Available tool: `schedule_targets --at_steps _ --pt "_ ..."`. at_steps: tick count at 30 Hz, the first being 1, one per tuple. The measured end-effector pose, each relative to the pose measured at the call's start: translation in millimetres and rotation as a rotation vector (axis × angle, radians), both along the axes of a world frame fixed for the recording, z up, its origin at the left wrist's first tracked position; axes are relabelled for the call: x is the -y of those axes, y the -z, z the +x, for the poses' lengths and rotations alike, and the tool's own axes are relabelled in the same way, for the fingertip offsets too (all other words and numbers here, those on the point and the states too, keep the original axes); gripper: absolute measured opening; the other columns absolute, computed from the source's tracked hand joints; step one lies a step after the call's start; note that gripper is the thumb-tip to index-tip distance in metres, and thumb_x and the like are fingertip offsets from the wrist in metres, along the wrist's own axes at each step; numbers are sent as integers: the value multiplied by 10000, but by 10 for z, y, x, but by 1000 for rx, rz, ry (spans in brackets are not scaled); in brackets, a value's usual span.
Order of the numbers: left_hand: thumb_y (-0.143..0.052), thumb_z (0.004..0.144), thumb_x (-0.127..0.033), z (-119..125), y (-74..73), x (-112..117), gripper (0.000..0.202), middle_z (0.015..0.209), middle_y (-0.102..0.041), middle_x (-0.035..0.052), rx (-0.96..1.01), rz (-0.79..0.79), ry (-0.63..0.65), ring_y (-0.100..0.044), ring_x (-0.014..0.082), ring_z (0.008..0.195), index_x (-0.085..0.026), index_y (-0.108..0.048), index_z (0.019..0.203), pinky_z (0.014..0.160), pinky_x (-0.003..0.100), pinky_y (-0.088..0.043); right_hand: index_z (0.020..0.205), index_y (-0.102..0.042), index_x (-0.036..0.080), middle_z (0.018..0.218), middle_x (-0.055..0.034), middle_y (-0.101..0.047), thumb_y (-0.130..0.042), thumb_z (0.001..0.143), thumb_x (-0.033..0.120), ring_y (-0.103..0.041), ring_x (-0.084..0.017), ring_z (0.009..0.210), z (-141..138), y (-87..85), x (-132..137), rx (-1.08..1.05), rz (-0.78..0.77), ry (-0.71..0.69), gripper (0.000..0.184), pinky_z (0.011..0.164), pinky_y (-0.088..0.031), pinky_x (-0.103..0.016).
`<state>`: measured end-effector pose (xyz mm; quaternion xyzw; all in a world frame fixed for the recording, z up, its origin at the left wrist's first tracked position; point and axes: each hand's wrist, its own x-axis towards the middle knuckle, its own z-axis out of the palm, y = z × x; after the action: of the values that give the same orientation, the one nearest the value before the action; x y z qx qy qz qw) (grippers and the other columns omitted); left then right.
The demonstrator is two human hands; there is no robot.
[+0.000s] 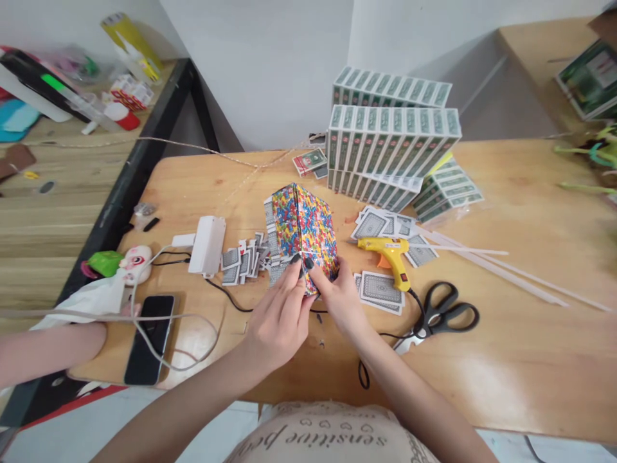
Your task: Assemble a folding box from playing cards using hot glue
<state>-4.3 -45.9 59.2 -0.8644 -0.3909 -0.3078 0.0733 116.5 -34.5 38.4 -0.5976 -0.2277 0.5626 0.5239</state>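
A box-like piece covered in multicoloured patterned paper (315, 225) stands near the middle of the wooden table, with a seam or edge running down towards me. My left hand (282, 315) pinches its near edge with thumb and fingertips. Against the same edge presses the thumb of my right hand (340, 289), whose fingers wrap round the right side and are partly hidden. Cut card pieces (245, 260) lie to the left of it. On its right, a yellow glue gun (385, 247) rests over grey-backed playing cards (380, 290).
Stacked card boxes (393, 141) rise at the back. Black-handled scissors (434, 318) and long glue sticks (506, 267) lie to the right. At left are a white power adapter (207, 244), a phone (150, 337), loose cables and another person's arm (53, 350).
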Motion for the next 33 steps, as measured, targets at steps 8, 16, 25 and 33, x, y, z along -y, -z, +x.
schedule_targets --at_steps 8,16,25,33 --pt "-645 810 -97 35 -1 14 289 1137 -681 227 -5 9 9 -641 261 1116 -74 -548 1081 921 334 -561 1041 -508 138 1089 -113 -669 -721 664 486 -633 -228 970 41 15 35 48 -11 30 555 844 -503 -355" --pt "-650 803 -89 78 3 49 309 1164 -670 225 11 1 25 -639 264 1118 -69 -553 1096 937 333 -552 1107 -506 131 1125 -128 -647 -741 648 486 -610 -249 1009 137 29 76 131 -7 22 627 908 -473 -408" --pt "-674 801 -116 90 -13 47 288 1133 -666 271 -62 59 40 -626 293 1133 -15 -578 1053 947 352 -550 1127 -488 122 1132 -133 -648 -731 652 506 -616 -244 1007 173 8 92 120 -11 -2 658 901 -477 -393" --pt "-668 814 -141 95 -59 42 261 1105 -678 270 -100 76 46 -635 301 1113 -24 -585 1033 932 357 -560 1135 -496 132 1125 -122 -657 -752 649 472 -621 -247 1008 177 3 95 115 -20 14 646 894 -489 -397"
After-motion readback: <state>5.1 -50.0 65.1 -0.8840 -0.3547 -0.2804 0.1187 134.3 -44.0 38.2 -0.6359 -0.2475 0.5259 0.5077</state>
